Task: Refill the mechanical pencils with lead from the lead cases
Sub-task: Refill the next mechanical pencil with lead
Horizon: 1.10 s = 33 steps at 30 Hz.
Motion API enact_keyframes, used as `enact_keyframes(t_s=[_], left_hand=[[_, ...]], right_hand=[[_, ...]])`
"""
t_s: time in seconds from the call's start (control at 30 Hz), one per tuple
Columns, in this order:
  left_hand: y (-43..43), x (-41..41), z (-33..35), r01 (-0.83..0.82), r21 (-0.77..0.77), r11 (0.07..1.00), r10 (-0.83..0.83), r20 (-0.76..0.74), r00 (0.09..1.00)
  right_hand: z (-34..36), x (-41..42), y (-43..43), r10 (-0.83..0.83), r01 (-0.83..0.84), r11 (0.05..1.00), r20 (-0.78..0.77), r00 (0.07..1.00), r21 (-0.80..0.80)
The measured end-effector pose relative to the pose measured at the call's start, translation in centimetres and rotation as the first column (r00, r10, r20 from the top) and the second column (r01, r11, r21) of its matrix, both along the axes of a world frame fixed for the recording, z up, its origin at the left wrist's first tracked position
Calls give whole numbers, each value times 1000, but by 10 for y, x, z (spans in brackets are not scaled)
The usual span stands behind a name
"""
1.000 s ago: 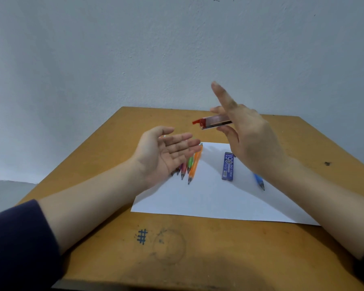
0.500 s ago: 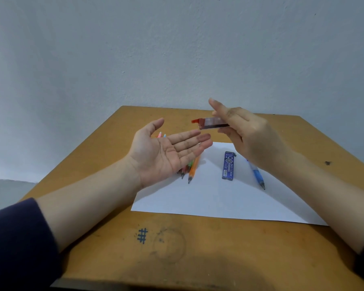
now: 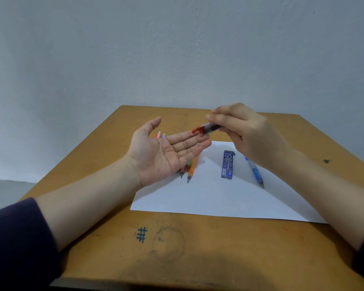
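A wooden worktop (image 3: 198,259) is partly covered by a white paper sheet (image 3: 219,198). The left hand (image 3: 162,156) is held palm up above it, fingers (image 3: 189,141) straight, nothing gripped. A clear red-capped lead case (image 3: 206,129) is pinched in the right hand (image 3: 252,139), cap end over the left fingertips. An orange pencil (image 3: 192,169), a blue pencil (image 3: 255,174) and a blue lead case (image 3: 228,164) are laid on the sheet.

Dark navy sleeves (image 3: 15,238); forearms (image 3: 88,198) bare.

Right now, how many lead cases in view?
2. One red-capped case in the grip of the right hand; one blue case flat on the paper. The left hand could hide more.
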State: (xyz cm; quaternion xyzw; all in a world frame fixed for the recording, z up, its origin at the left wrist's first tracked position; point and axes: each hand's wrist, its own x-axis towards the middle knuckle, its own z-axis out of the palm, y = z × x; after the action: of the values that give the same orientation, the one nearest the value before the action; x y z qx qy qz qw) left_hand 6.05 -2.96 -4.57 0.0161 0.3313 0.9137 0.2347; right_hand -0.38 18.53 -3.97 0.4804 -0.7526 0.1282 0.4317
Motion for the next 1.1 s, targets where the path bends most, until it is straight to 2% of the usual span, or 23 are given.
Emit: enact_keyframes(t_s=[0.1,0.5,0.63,0.77,0.9,0.97,1.1], left_hand=[[0,0,0,-1,9,1000,0,12,1000],[0,0,-1,-7,16,1000,7,22,1000],[0,1,0,-13,27,1000,12,31,999],[0,1,0,-21,26,999,20,35,999],[0,1,0,-20,20,1000,19,42,999],[1,1,0,-32,2,1000,31,42,999],[6,2,3,-99,-130,987,98,-12,995]], right_hand=[[0,0,-1,-11,12,1000,-52,999,19],[0,0,0,-46,46,999,-13,999,-5],[-2,-3,1,-23,26,999,-88,996,31],[-1,-1,-1,-22,21,1000,-52,998,-20],[-2,-5,1,-28,30,999,-103,994,24],[-3,-6,1,-27,31,999,-99,995,32],[-3,-6,1,-39,41,999,-79,996,30]])
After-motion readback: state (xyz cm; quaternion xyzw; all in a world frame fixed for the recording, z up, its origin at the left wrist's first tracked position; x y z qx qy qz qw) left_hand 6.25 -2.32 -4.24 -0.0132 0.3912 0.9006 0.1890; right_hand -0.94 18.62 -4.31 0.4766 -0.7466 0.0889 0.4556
